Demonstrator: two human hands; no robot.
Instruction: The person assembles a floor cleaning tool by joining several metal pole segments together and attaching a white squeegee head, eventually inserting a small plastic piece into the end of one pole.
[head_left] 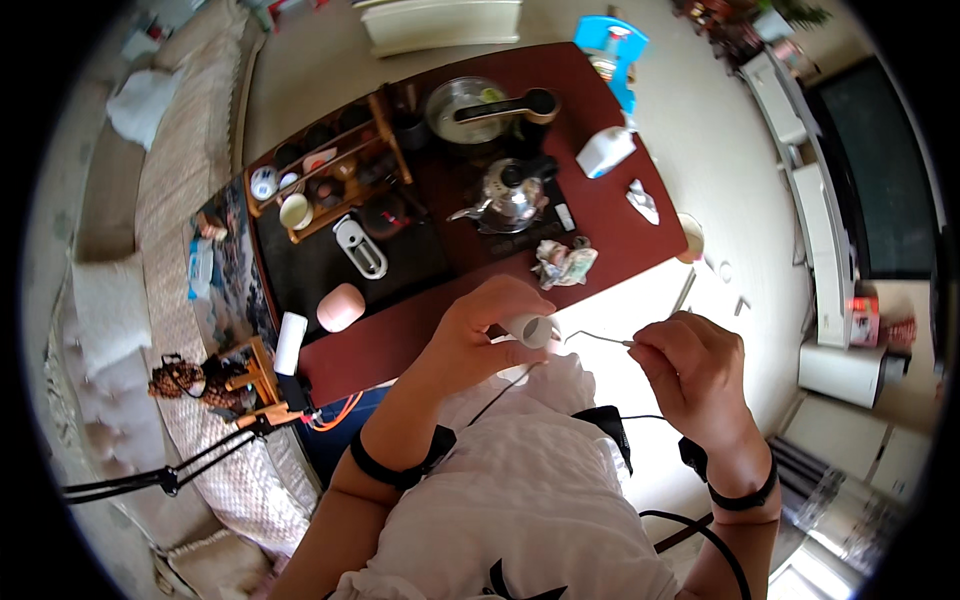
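Observation:
My left hand is closed round a small white cylinder with a round open end, held above my lap. My right hand pinches a thin metal wire tool with a bent tip. That tip points left toward the mouth of the cylinder and looks a short gap away from it. What the cylinder contains cannot be made out. Beyond the left hand, a crumpled plastic packet lies near the front edge of the dark red table.
On the table stand a steel kettle, a glass-lidded pot, a white spray bottle, a wooden tea rack and a pink rounded case. A black lamp arm reaches in from the left. A blue stool stands beyond the table.

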